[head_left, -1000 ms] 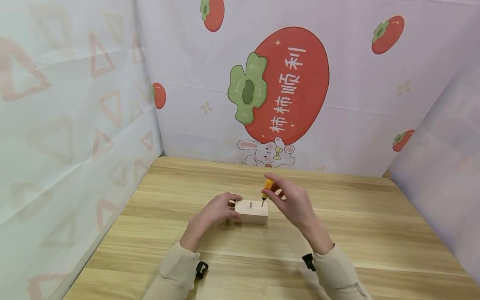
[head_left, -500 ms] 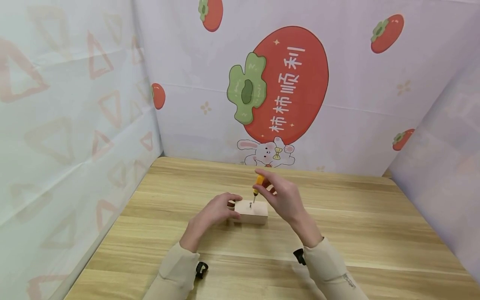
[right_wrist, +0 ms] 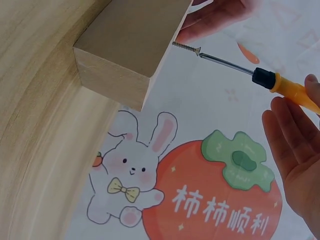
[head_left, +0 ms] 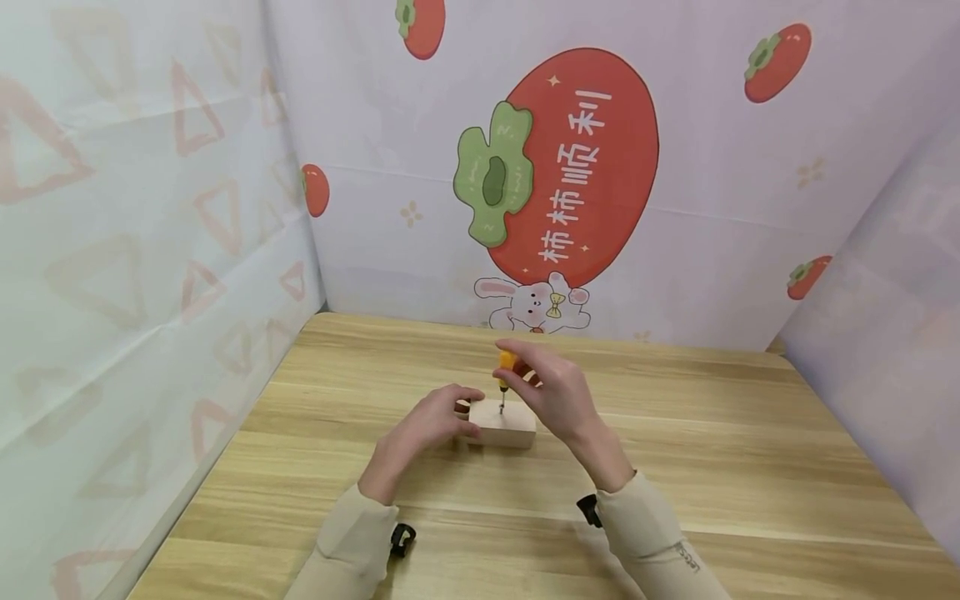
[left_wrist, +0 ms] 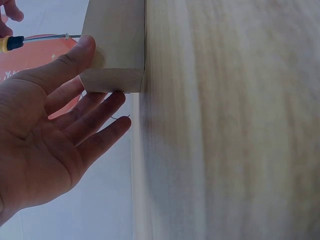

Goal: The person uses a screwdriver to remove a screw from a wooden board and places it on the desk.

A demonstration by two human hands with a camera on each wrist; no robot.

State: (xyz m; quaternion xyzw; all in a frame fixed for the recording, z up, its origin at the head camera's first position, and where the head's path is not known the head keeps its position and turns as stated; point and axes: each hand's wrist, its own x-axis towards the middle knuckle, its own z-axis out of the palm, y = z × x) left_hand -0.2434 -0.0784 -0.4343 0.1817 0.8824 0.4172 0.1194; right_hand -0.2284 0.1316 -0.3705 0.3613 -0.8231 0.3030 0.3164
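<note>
My right hand point(head_left: 553, 390) pinches a yellow-handled, black-collared screwdriver point(right_wrist: 290, 90), tip down at a silver metal screw point(right_wrist: 187, 47) standing below it atop a pale rectangular wooden block point(right_wrist: 125, 40), whose left end my left hand point(head_left: 423, 423) grips.

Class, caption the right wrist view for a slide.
Right hand holds yellow screwdriver at the head of a screw in a wooden block.

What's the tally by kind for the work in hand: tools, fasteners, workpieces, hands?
Tool: 1 (yellow-handled screwdriver)
Fastener: 1 (screw)
Workpiece: 1 (wooden block)
Hands: 2 (left hand, right hand)
Total: 5
</note>
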